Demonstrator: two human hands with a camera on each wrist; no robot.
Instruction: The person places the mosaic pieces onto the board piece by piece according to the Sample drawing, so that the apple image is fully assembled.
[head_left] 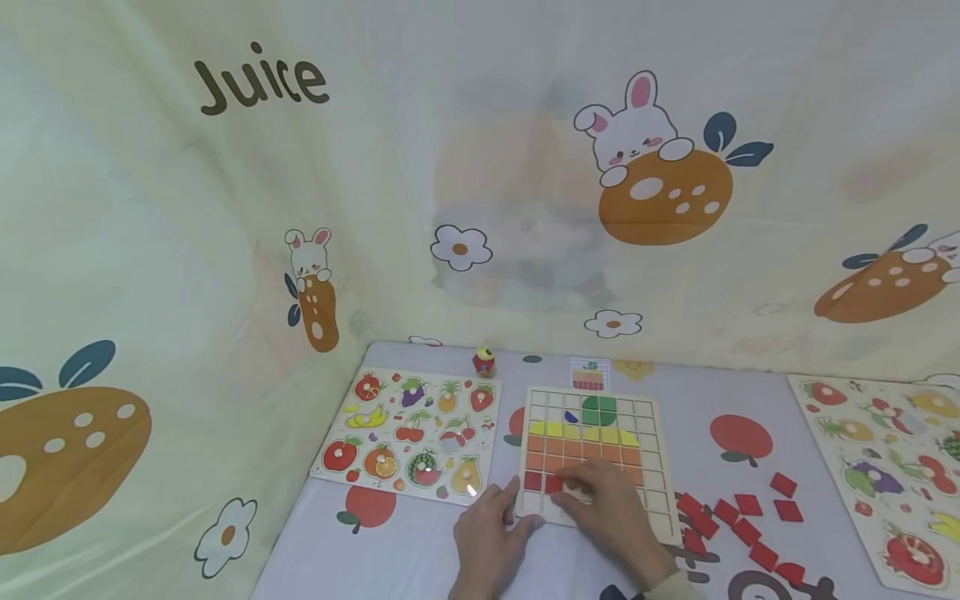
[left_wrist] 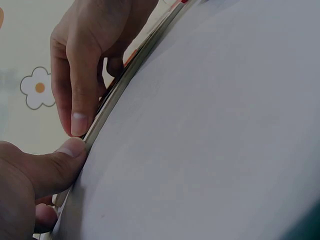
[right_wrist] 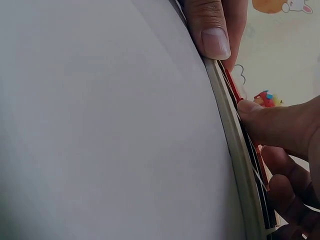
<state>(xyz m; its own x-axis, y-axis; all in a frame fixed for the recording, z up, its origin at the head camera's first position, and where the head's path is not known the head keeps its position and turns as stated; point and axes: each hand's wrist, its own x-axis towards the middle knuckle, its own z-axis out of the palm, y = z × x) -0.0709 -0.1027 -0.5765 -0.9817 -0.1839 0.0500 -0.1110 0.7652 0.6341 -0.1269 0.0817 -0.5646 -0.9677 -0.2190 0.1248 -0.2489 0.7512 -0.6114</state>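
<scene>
A wooden grid board (head_left: 654,458) lies on the table, filled with rows of yellow and orange tiles, a green shape (head_left: 599,411) and a small blue piece (head_left: 572,417). At its near left corner, my left hand (head_left: 489,533) grips the board's edge, thumb along the near side. My right hand (head_left: 611,504) reaches over the board and pinches a red square tile (head_left: 553,484) at a lower-row cell. Directly left of that tile sits a dark red tile (head_left: 532,481). In the right wrist view the right thumb (right_wrist: 277,125) touches the red tile's edge.
Several loose red tiles (head_left: 746,531) lie right of the board. A fruit puzzle (head_left: 411,433) stands at the left, another fruit puzzle (head_left: 885,467) at the far right. Behind the board are a small pattern card (head_left: 589,375) and a little red toy figure (head_left: 484,363).
</scene>
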